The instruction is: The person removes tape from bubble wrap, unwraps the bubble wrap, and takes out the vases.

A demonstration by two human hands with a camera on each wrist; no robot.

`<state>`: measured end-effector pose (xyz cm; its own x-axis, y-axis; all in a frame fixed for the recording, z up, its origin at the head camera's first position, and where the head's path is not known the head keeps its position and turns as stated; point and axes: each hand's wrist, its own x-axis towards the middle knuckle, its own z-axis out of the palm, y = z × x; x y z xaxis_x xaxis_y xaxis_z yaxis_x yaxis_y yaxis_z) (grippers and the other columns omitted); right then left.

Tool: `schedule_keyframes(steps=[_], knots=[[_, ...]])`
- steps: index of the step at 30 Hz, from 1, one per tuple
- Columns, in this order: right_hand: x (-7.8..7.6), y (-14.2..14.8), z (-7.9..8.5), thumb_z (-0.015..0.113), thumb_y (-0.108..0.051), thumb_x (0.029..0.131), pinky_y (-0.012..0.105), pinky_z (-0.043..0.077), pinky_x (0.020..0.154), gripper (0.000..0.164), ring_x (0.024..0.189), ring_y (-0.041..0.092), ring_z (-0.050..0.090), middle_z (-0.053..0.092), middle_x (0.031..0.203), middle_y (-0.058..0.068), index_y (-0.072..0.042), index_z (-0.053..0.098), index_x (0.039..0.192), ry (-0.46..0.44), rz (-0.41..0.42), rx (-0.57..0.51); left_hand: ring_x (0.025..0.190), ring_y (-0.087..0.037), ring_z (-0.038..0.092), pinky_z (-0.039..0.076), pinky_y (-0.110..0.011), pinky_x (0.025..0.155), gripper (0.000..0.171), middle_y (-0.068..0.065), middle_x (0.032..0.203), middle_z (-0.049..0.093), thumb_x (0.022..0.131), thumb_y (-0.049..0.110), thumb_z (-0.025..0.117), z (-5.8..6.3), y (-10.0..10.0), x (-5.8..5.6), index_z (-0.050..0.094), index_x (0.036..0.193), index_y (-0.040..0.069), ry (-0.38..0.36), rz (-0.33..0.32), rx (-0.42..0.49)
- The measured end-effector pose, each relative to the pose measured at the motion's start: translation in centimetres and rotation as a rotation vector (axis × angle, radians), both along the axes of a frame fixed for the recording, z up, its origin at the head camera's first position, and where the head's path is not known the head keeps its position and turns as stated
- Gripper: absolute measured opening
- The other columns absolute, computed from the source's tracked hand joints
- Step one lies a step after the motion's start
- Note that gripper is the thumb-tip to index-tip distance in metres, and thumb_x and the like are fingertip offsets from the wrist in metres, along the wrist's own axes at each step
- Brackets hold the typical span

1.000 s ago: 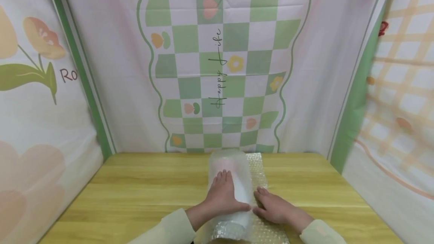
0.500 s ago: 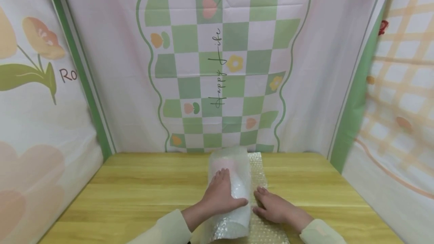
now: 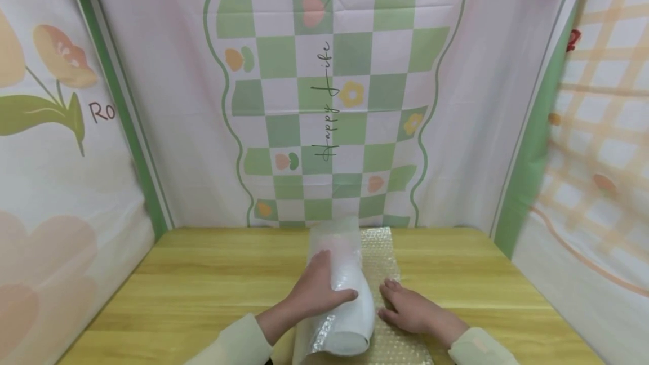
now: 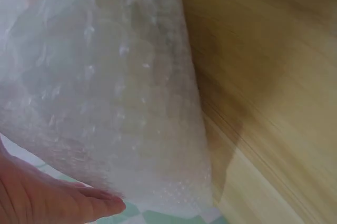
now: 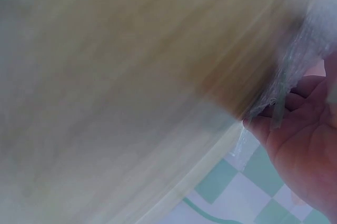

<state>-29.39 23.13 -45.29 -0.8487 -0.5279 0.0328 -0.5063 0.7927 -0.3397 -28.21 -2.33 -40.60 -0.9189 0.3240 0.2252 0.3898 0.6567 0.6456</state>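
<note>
A white vase-shaped object (image 3: 361, 303) lies on its side on a bubble wrap sheet (image 3: 385, 258). Its round base faces the near edge, and a pinkish part shows faintly through the wrap at the far end. A flap of bubble wrap (image 4: 105, 103) covers its left side. My left hand (image 3: 316, 292) rests over this flap, fingers straight and thumb spread to the right. Beside the object, my right hand (image 3: 413, 308) presses on the sheet's right part with its fingers extended. In the right wrist view, bubble wrap partly hides the right fingers (image 5: 303, 92).
A wooden table (image 3: 213, 280) with a yellow grain lies under everything. Behind it hangs a green-and-white checked cloth (image 3: 329, 128). Printed cloths also hang at the left side (image 3: 61, 185) and right side (image 3: 598, 173).
My left hand has moved left, and the bubble wrap flap has shifted left with it. More of the white object's right side and base is uncovered. The right hand stays in place.
</note>
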Motion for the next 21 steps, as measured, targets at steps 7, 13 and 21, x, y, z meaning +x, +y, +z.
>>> schedule_keyframes(steps=[7,13,21], knots=[[0.0,0.1,-0.2,0.062,-0.032,0.094,0.060,0.026,0.107,0.064,0.132,0.051,0.033,0.037,0.140,0.039,0.016,0.046,0.133,-0.004,-0.005,0.005,0.137,-0.041,0.029,0.027,-0.051,0.111,0.109,-0.029,0.151,0.028,0.074,0.050,0.076,-0.7,-1.0,-0.4,0.023,0.147,-0.011,0.027,-0.015,0.036],[0.0,0.1,-0.1,0.062,-0.033,0.094,0.061,0.026,0.107,0.065,0.132,0.051,0.033,0.036,0.139,0.040,0.017,0.046,0.132,0.000,0.007,0.001,0.139,-0.044,0.023,0.023,-0.053,0.112,0.109,-0.032,0.151,0.025,0.076,0.052,0.075,-0.7,-1.3,-0.1,0.023,0.147,-0.012,0.015,-0.019,0.014],[0.0,0.0,-0.2,0.063,-0.034,0.094,0.061,0.026,0.107,0.066,0.132,0.051,0.033,0.036,0.140,0.040,0.017,0.046,0.133,0.008,0.012,0.006,0.140,-0.048,0.016,0.017,-0.055,0.113,0.110,-0.033,0.152,0.020,0.077,0.055,0.073,-0.2,-1.4,0.6,0.021,0.148,-0.012,-0.026,-0.008,-0.008]])
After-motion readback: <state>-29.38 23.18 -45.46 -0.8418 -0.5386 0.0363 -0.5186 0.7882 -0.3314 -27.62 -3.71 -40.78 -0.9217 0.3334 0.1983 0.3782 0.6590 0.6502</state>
